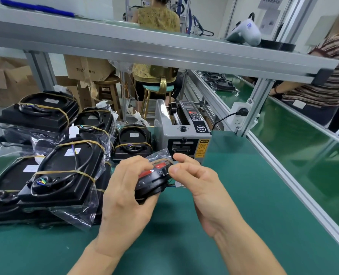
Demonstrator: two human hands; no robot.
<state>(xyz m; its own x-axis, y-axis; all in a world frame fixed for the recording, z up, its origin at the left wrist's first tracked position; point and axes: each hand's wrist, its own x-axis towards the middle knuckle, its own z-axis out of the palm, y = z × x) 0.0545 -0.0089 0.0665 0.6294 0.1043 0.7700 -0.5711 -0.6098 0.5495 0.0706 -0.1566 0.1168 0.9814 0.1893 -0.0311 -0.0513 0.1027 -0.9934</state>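
Your left hand wraps its grip around the bagged black disc-shaped unit; your right hand pinches its 3 o'clock edge, with the tape dispenser at 12 o'clock.

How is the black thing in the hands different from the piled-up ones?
The held part is small and round with a red patch; the piled units are bigger, oblong, white-labelled. The left hand and right hand hold the part; the units lie stacked, rubber-banded. Both are black, in clear plastic.
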